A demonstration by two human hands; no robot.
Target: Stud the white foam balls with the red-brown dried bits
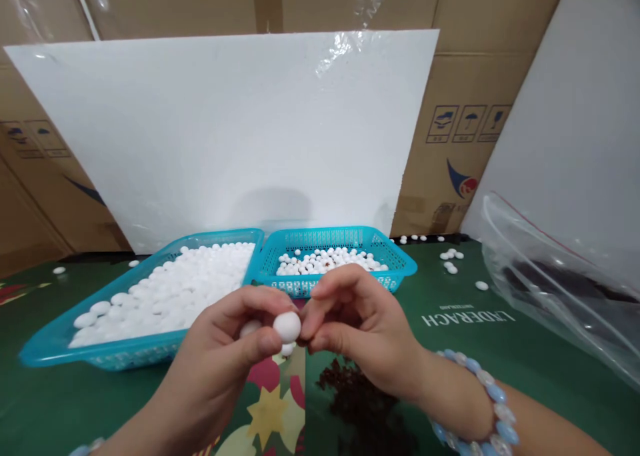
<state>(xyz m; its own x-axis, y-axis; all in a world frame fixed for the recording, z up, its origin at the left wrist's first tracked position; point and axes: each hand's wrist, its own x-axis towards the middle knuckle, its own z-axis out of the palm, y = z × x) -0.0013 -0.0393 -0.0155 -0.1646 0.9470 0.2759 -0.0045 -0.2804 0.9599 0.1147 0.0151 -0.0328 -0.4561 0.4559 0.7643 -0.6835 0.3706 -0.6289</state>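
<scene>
Between the thumb and forefinger of my left hand [220, 346] is a small white ball [287, 327], held up in front of the baskets. A second white ball [250, 329] shows tucked in behind, within the same hand. My right hand [365, 319] is closed in a pinch, its fingertips at the right side of the held ball. Whatever those fingertips hold, if anything, is hidden. Under my right hand lies a loose pile of dark reddish-brown bits [360, 403] on the green surface [440, 349].
A blue basket [55, 353] heaped with white balls stands at left. Beside it, a smaller blue basket [400, 267] holds more balls, some with reddish marks. Stray balls [481, 286] and a clear bag [560, 296] with dark contents lie right. A white panel [270, 129] leans against cardboard boxes [480, 76].
</scene>
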